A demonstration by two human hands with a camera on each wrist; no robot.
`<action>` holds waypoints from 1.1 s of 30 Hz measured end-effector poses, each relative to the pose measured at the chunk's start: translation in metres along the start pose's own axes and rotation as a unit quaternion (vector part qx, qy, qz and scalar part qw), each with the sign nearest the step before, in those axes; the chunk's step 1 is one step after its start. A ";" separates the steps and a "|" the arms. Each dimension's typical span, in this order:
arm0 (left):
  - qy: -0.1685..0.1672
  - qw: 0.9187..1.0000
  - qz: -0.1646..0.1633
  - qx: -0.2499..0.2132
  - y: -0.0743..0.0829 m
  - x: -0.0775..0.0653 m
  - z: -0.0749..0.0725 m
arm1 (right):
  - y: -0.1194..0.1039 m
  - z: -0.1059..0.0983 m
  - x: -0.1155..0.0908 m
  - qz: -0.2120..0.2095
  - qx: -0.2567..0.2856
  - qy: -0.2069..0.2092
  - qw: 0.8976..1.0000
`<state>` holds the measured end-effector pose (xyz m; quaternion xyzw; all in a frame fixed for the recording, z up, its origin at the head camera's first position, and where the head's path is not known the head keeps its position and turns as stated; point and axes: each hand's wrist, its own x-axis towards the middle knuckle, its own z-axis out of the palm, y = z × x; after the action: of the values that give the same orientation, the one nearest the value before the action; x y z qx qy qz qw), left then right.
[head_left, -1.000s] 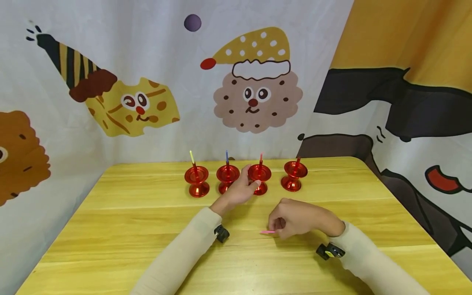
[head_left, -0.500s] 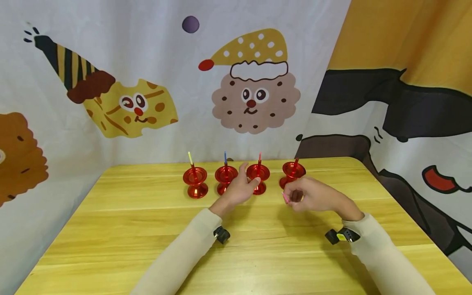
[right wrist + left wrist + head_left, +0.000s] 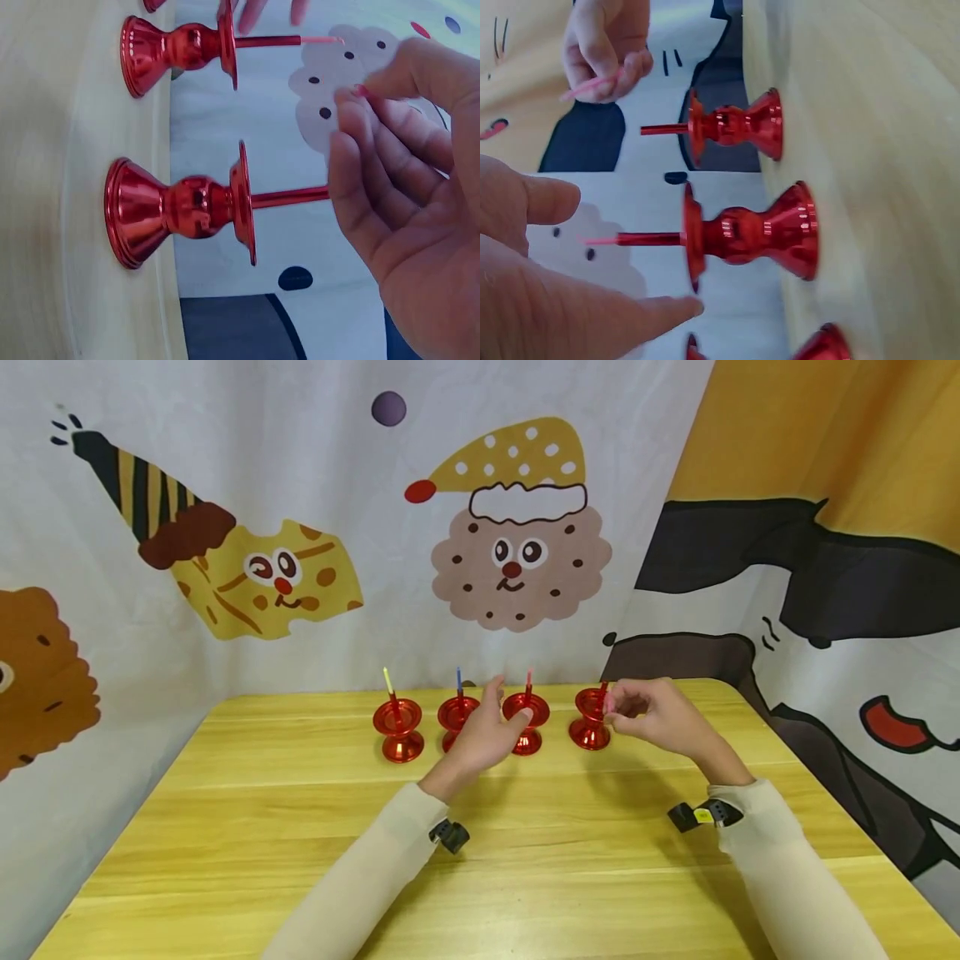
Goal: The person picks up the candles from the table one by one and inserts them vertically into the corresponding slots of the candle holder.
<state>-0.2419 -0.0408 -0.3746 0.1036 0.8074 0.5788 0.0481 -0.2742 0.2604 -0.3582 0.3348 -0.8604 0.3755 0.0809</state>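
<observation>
My right hand (image 3: 660,718) pinches a thin pink candle (image 3: 592,84) between thumb and fingertips. It is beside the rightmost red metal candle holder (image 3: 590,733), whose narrow tube (image 3: 289,197) bears no candle. My left hand (image 3: 480,739) has its thumb and fingers spread apart just by the third holder (image 3: 739,234), holding nothing. A pink candle (image 3: 600,241) stands in that holder's tube. Farther left, one holder (image 3: 452,714) carries a blue candle (image 3: 459,679), partly hidden by my left hand, and the leftmost holder (image 3: 402,745) carries a yellow candle (image 3: 387,680).
The holders form a row near the back edge of the wooden table (image 3: 480,877). Behind it hangs a curtain (image 3: 315,460) printed with cartoon figures. Black wrist cameras sit at both cuffs.
My right hand has lifted the pink candle from low over the table up to the rightmost holder. My left hand stays near the third holder, its fingers now spread a little wider.
</observation>
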 end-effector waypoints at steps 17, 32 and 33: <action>-0.044 0.994 0.088 0.054 0.023 -0.005 0.051 | 0.010 -0.009 0.009 0.067 -0.008 0.137 0.988; -0.047 0.992 0.041 0.108 0.002 0.051 0.100 | 0.016 0.001 0.022 0.077 -0.015 0.162 0.984; -0.043 0.992 0.040 0.108 -0.002 0.057 0.103 | 0.017 0.002 0.022 0.075 -0.017 0.161 0.984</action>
<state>-0.2771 0.0665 -0.4073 0.1655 0.8575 0.4848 0.0482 -0.3012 0.2556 -0.3610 0.2033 -0.8648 0.4152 0.1960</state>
